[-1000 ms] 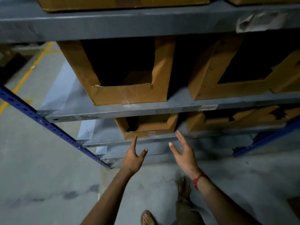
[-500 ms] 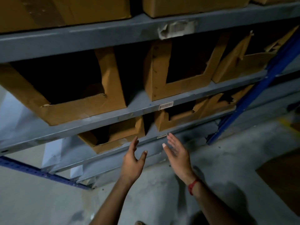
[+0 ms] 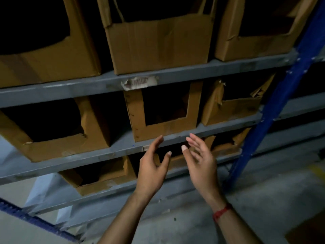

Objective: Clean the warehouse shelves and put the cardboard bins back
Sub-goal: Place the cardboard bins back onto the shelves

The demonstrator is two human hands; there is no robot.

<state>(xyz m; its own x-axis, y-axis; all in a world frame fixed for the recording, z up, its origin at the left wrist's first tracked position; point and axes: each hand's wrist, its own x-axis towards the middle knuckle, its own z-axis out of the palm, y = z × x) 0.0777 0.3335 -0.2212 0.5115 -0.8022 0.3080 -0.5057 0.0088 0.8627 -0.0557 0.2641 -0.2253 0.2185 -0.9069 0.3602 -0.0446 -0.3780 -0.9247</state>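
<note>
A warehouse aisle; grey steel shelves (image 3: 105,83) of cardboard bins (image 3: 158,48) rise above my hands; bare concrete floor (image 3: 263,208) below.

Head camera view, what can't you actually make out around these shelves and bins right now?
Inside of the middle bin: head view, too dark to tell what it holds.
Lower bin: head view, largely hidden behind the left hand and right hand.
Torn label on the shelf beam: head view, print blurred, unreadable.
Top bins: head view, upper parts cut off by the top edge.
</note>
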